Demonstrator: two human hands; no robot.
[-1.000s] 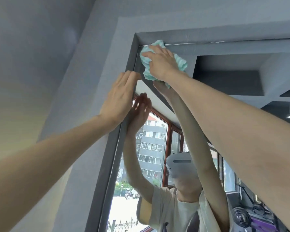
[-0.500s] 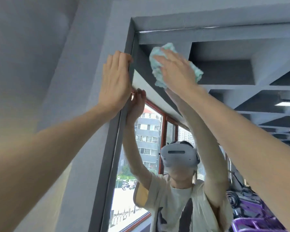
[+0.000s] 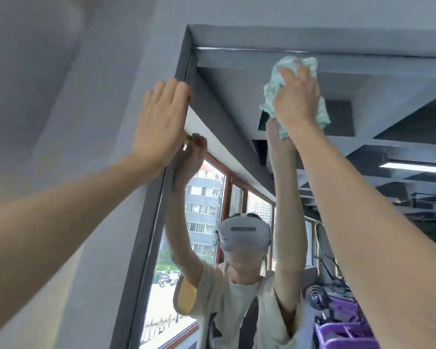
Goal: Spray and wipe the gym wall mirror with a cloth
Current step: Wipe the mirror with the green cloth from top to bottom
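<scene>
The right hand (image 3: pixel 296 96), fingers gripping the cloth (image 3: pixel 271 99), has moved from the corner rightward along the top of the mirror (image 3: pixel 237 102). The left hand (image 3: pixel 161 122) rests flat, fingers straight, on the frame (image 3: pixel 149 210). Top-edge wiping advances.

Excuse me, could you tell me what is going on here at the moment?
A person is wiping a wall mirror close to its top edge. The right hand holds a bunched pale green cloth against the glass, some way right of the upper left corner. The left hand rests flat, fingers straight, on the mirror's dark frame. No spray bottle is in view.
</scene>
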